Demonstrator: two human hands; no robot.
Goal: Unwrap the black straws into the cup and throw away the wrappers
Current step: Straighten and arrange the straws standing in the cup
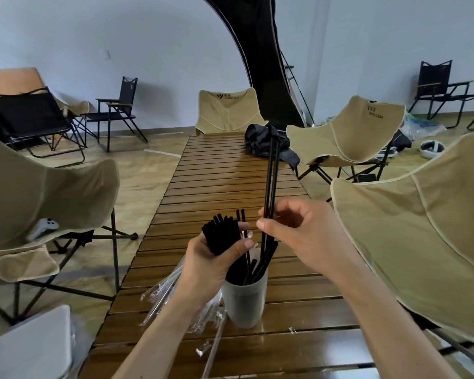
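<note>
Plainly, the only readable writing is "WATER CLEAR" with a small logo, printed on the back of the tan chair (228,112) at the far end of the table and again on the tan chair (348,127) to the right of it.

The left hand (214,258) has its fingers curled round a thick bundle of black straws (221,234), thumb (242,246) pressed across the front of it; the bundle's ends fan out above the knuckles. The right hand (304,231) pinches two long black straws (272,173) between thumb and forefinger, the other fingers loosely bent behind. These two straws rise well above the fingertips and run down past them into the white cup (245,302), which stands just below both hands on the slatted wooden table (230,176). More black straws (257,266) lean inside the cup, their tops close under the right thumb. Two further straw tips stick up between the hands.

Under the left wrist, clear plastic wrappers (162,294) lie in a loose heap on the table beside the cup; a few stray pieces (205,348) lie nearer the camera. Beyond the fingertips, at the table's far end, sits a crumpled black bag (260,143). A white game controller (45,225) rests on the tan chair (39,198) left of the left hand.
</note>
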